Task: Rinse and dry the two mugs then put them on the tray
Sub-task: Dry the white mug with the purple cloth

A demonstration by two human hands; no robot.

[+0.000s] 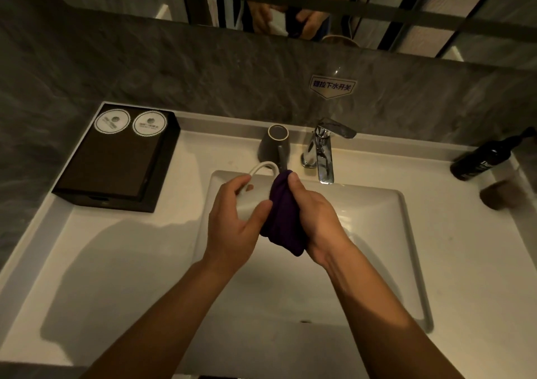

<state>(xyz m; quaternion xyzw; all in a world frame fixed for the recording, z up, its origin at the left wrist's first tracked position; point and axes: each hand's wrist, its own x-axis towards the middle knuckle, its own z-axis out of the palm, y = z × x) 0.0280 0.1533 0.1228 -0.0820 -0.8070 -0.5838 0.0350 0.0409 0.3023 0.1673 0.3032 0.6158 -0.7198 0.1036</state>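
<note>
White stone-look counter point(96, 250) with rectangular sunken white basin point(377, 233). On it: dark square tray point(116, 160) back left, dark grey ceramic mug point(274, 146) upside down beside chrome tap point(319, 151), black pump bottle point(488, 157) lying far right.

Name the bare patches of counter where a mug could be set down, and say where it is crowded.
Free: the wide counter left of the basin, in front of the black tray; also the counter right of the basin, before the dark bottle. Crowded: the back ledge, where the grey mug stands beside the tap.
</note>
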